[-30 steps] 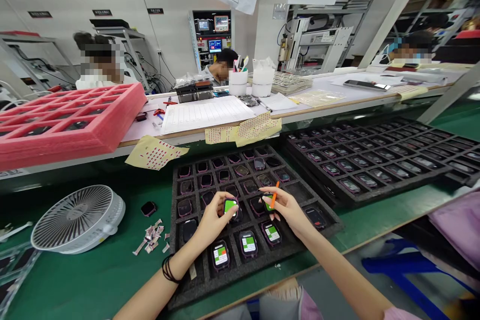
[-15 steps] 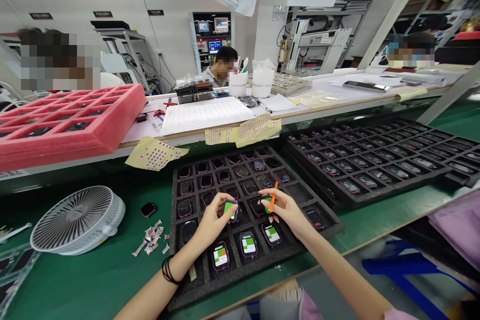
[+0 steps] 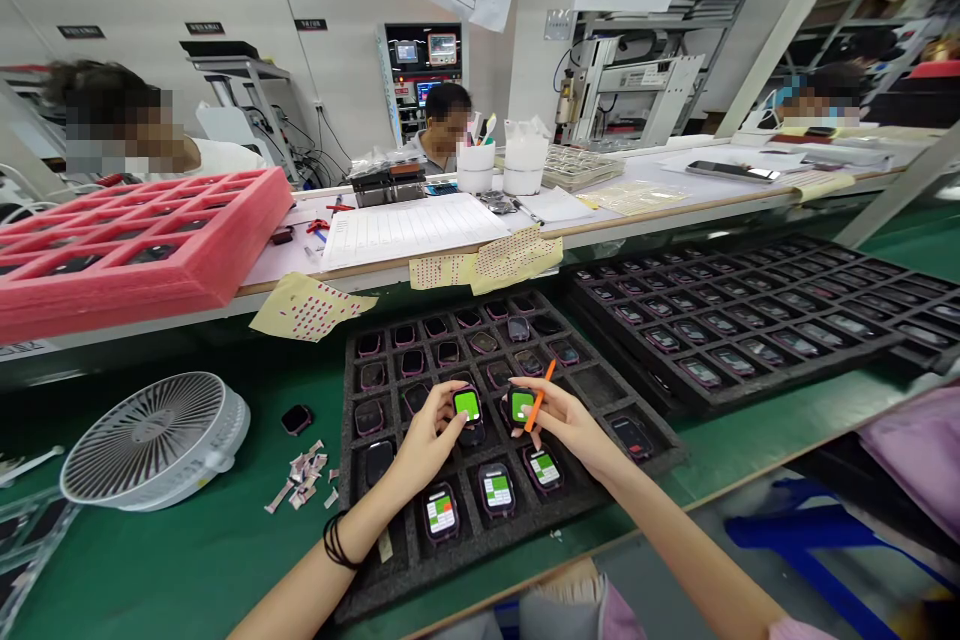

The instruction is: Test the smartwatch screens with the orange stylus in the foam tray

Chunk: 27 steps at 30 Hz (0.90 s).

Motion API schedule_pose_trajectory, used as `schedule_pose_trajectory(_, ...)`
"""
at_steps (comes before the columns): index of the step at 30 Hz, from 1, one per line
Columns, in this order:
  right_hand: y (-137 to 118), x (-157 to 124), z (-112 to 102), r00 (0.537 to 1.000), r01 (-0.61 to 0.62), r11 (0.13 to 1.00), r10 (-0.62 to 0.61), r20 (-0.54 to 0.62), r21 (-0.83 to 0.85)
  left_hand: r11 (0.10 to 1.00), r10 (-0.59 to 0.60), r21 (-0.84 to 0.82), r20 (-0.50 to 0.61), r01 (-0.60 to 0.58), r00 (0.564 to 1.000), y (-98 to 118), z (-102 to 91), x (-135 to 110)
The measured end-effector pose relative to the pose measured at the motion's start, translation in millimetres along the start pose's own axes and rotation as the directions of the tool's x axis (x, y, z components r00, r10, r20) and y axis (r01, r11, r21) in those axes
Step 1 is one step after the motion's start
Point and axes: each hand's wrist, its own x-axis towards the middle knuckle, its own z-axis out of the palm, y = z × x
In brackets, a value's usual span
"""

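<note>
My left hand (image 3: pixel 439 425) is closed on a smartwatch (image 3: pixel 466 405) with a lit green screen, its thumb on the glass. In my right hand (image 3: pixel 559 412) is a second smartwatch (image 3: pixel 520 404), also showing green, and an orange stick (image 3: pixel 541 395) lies between the same fingers. Both hands are above a black foam tray (image 3: pixel 465 560) whose compartments hold several watches. Nearest me in it, a watch (image 3: pixel 441 512), another watch (image 3: pixel 496 490) and a third watch (image 3: pixel 544 468) show green and white screens.
A white fan (image 3: pixel 154 440) lies at the left, with small strips (image 3: pixel 301 475) and a loose watch (image 3: pixel 296 419) beside it. More filled black trays (image 3: pixel 750 320) sit at the right. A raised shelf beyond carries a pink foam tray (image 3: pixel 247 250) and papers (image 3: pixel 412 228). Co-workers sit behind it.
The watch in my left hand has turned its screen more toward me. The right-hand watch has shifted left and faces up, and the orange stick has tilted further.
</note>
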Motion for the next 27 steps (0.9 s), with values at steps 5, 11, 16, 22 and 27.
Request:
schedule_pose_trajectory(5, -1.3, 0.6, 1.3, 1.0, 0.006, 1.0, -0.006, -0.001, 0.018, 1.0, -0.016, -0.023, 0.011, 0.016, 1.0, -2.0, -0.2, -0.7)
schedule_pose_trajectory(11, -4.3, -0.8, 3.3, 0.999, -0.031, 1.0, 0.031, -0.005, 0.0, 0.999, 0.0, 0.044, 0.02, -0.001, 1.0, 4.9, 0.4, -1.2)
schedule_pose_trajectory(16, -6.3, -2.5, 6.4, 0.999, -0.043, 0.998, 0.042, -0.009, -0.05, 0.988, 0.021, 0.153, 0.039, -0.026, 0.999, 12.5, 1.4, -4.1)
schedule_pose_trajectory(22, -4.1, -2.2, 5.8, 0.997, -0.068, 0.996, 0.066, -0.029, -0.055, 0.961, 0.03, 0.27, 0.087, -0.053, 0.996, 18.7, 3.1, -8.3)
schedule_pose_trajectory(27, -3.0, -2.2, 4.0, 0.998, -0.033, 0.999, 0.031, -0.054, -0.036, 0.968, 0.039, 0.243, 0.09, -0.06, 0.995, 19.9, 3.2, -7.5)
